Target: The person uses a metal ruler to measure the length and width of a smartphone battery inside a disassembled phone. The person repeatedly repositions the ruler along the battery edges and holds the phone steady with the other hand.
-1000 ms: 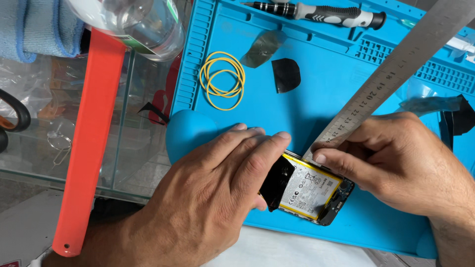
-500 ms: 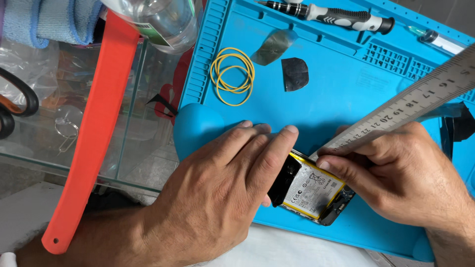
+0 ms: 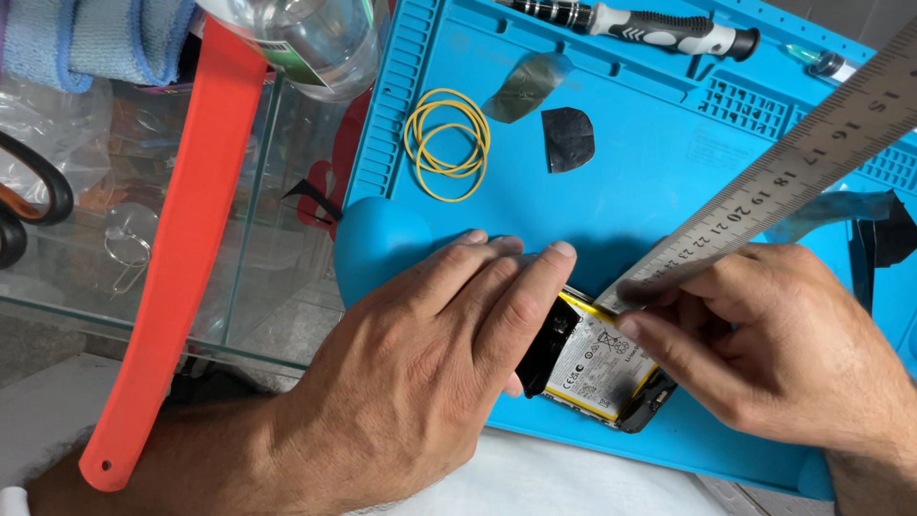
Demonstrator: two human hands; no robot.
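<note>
Overhead view from a head-worn camera, down onto a blue silicone repair mat point(image 3: 630, 182) with raised rim and small compartments.

Near the front edge of the mat, an opened phone point(image 3: 597, 368), back cover off, white and yellow battery face up, dark frame at both ends. Left hand point(image 3: 449, 354) flat across the phone's left end, fingers stretched and pressed together, pinning it down rather than wrapped around it. Right hand point(image 3: 774, 349) just beside, to the right, thumb and fingers pinched closed on the lower end of a steel ruler point(image 3: 793, 167). Ruler tip right at the upper edge of the battery, the rest slanting up and away to the top right corner. Exact contact between tip and battery hidden behind the fingers.

Farther back on the mat: two yellow rubber bands point(image 3: 447, 143) lying looped together, a silvery scrap of foil point(image 3: 525, 86), a dark rounded patch point(image 3: 567, 139) just beside it. Along the far rim, a black and grey screwdriver point(image 3: 650, 29) lying on its side.

Left of the mat, a glass surface with a long orange strip point(image 3: 181, 258) running diagonally across it, a clear plastic bottle point(image 3: 315, 38) at the top, a folded blue cloth point(image 3: 95, 43) in the corner, black scissor handles point(image 3: 29, 205) at the far left edge.
</note>
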